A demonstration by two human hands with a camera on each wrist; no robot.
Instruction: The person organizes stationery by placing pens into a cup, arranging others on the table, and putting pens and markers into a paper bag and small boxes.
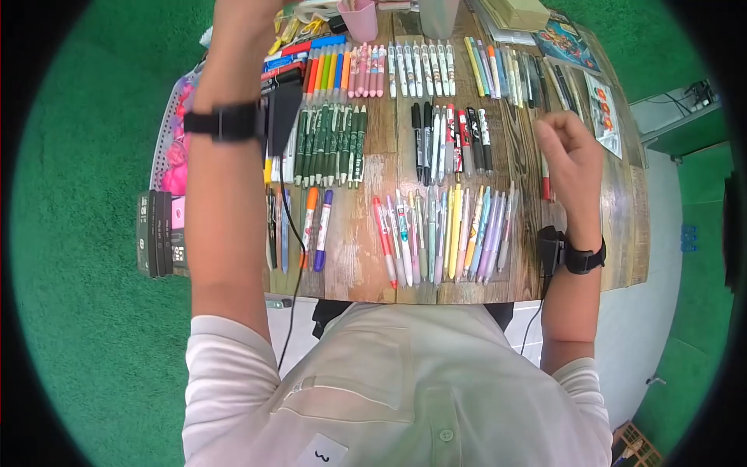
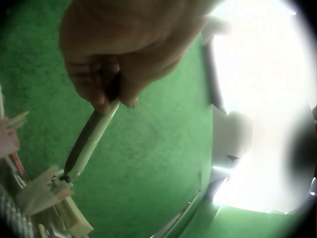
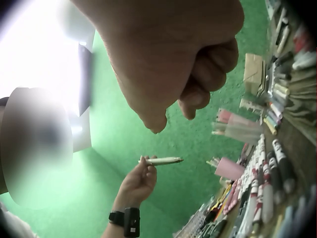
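Raised past the table's far edge, my left hand (image 2: pixel 124 49) pinches a pale pen (image 2: pixel 94 136) that shows a dark side in the left wrist view. The right wrist view shows the same left hand (image 3: pixel 137 184) with the pen held nearly level, its tip pointing right. In the head view, most of that hand is cut off at the top. My right hand (image 1: pixel 572 152) hovers over the right side of the table, fingers loosely curled and holding nothing. Below it lies a red-ended pen (image 1: pixel 546 187).
Rows of pens cover the wooden table (image 1: pixel 354 268), including dark green pens (image 1: pixel 331 144) and pastel pens (image 1: pixel 459 233). A pink cup (image 1: pixel 359 22) and a clear cup (image 1: pixel 439 19) stand at the far edge. Black boxes (image 1: pixel 156 233) and a basket (image 1: pixel 162 140) are at left.
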